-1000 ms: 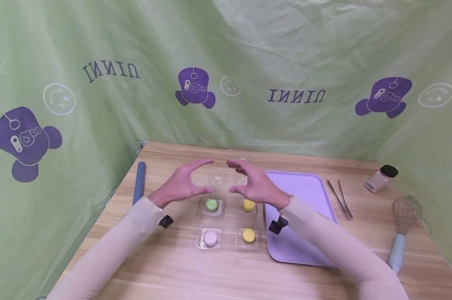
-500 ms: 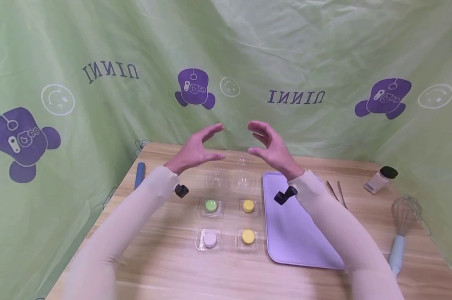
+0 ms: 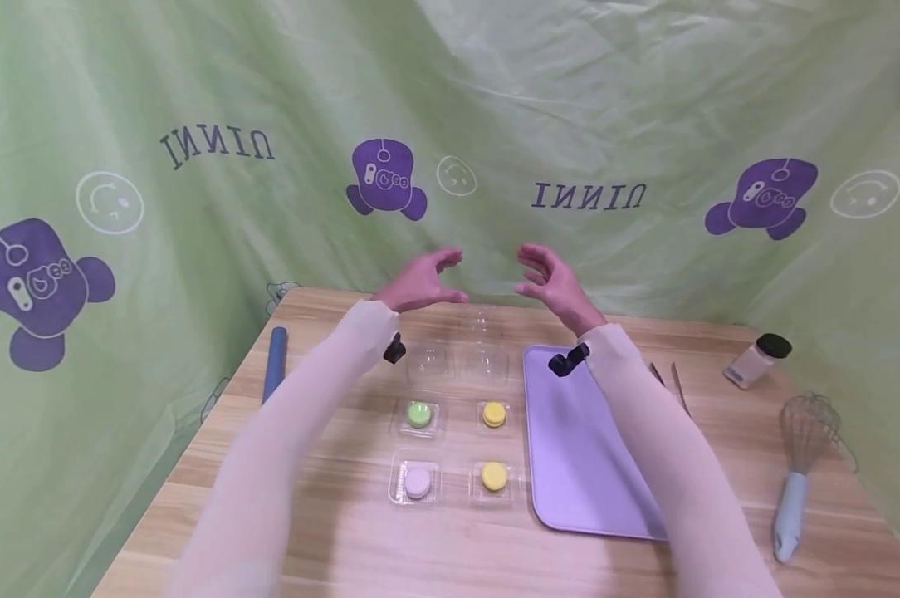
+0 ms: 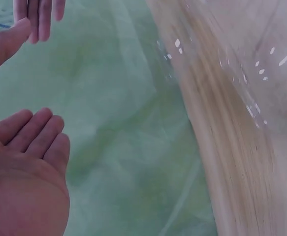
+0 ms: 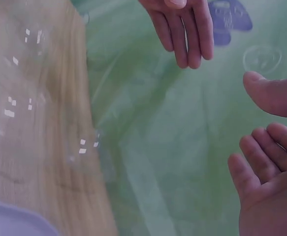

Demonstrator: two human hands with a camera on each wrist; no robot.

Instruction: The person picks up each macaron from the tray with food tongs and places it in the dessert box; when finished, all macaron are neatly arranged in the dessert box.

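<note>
Both hands hover over the table's far edge in the head view, palms facing, with a gap between them. My left hand [image 3: 423,281] has its fingers and thumb spread apart and holds nothing. Facing it, my right hand [image 3: 558,286] is likewise spread, with nothing in it. Just below them lie clear plastic domed pieces [image 3: 427,361]. Nearer stand small clear trays holding a green macaron [image 3: 418,414], a pale pink macaron [image 3: 418,482], a yellow macaron [image 3: 494,414] and another yellow macaron [image 3: 494,476]. In the left wrist view, clear plastic [image 4: 261,69] shows at the upper right.
A lilac tray [image 3: 569,490] lies right of the macarons, partly under the right forearm. Beyond it are metal tongs [image 3: 677,386], a black-lidded jar [image 3: 758,360] and a whisk [image 3: 792,498]. A blue roll [image 3: 275,361] lies at left. A green curtain [image 3: 308,224] hangs behind the table.
Both hands have risen and moved away toward the curtain, drifting right, and stand a little farther apart than a second ago. The macarons and trays stay in place.
</note>
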